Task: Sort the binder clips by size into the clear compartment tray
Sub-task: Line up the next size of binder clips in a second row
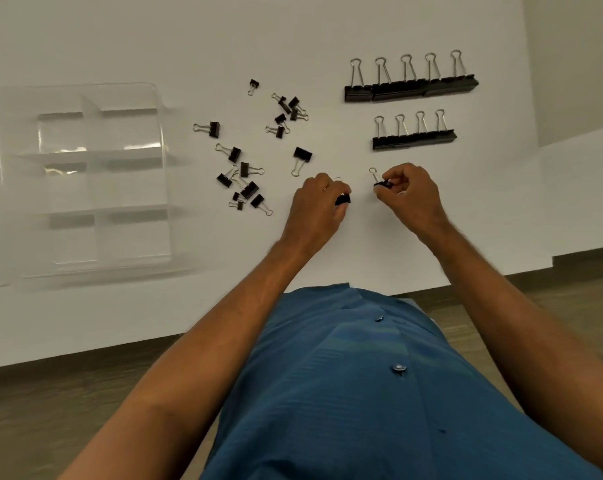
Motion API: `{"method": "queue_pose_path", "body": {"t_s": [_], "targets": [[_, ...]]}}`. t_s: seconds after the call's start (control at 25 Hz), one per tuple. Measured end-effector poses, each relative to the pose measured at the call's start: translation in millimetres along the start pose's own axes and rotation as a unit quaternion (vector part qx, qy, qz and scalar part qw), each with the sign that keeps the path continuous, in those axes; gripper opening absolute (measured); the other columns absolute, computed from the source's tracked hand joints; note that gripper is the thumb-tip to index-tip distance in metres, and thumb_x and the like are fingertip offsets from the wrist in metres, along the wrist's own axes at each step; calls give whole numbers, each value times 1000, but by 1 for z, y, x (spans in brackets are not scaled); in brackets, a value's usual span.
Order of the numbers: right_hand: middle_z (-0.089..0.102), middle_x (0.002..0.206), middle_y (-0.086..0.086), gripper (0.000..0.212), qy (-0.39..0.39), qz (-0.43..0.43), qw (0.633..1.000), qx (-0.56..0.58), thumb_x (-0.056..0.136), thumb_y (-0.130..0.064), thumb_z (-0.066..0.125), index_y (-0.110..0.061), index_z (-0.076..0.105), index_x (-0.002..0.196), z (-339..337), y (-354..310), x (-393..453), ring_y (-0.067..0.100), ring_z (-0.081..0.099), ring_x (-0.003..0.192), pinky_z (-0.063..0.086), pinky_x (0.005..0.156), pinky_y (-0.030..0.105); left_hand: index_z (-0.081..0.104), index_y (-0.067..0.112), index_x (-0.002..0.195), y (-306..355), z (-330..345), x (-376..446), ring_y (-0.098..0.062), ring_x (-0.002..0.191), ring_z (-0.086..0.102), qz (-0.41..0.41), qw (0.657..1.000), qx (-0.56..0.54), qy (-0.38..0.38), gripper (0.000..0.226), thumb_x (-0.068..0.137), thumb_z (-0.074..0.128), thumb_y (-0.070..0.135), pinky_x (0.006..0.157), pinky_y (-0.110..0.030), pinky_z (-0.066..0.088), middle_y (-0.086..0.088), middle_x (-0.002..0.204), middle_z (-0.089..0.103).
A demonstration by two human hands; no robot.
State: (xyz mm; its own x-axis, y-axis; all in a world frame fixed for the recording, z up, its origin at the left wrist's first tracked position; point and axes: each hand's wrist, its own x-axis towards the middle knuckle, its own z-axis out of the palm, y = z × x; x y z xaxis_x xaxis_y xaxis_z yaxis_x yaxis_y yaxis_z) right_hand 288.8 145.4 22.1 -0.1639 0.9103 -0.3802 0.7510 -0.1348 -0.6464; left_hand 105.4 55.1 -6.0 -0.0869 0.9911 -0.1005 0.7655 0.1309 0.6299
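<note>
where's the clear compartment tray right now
In the head view the clear compartment tray lies on the white table at the far left, left of the scattered pile of small binder clips; no clips show inside it.

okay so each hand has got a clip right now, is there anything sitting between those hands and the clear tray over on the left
Yes. The loose pile of small clips lies scattered on the white table between the left hand, the right hand and the clear tray. The clips are low, so lifting over them should clear. The tray's compartments look empty.
</note>
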Motion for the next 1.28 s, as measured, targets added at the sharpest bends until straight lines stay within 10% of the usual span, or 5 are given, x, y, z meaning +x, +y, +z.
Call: {"method": "queue_pose_path", "body": {"t_s": [1.28], "targets": [[55,105,3,26,-41,-186,981,-26,88,-17,77,-9,67,110,-33,79,46,7,50,89,39,76,3,69,27,114,60,72,65,-17,96,51,-47,999,3,16,23,94,63,37,78,-29,35,3,104,64]]}}
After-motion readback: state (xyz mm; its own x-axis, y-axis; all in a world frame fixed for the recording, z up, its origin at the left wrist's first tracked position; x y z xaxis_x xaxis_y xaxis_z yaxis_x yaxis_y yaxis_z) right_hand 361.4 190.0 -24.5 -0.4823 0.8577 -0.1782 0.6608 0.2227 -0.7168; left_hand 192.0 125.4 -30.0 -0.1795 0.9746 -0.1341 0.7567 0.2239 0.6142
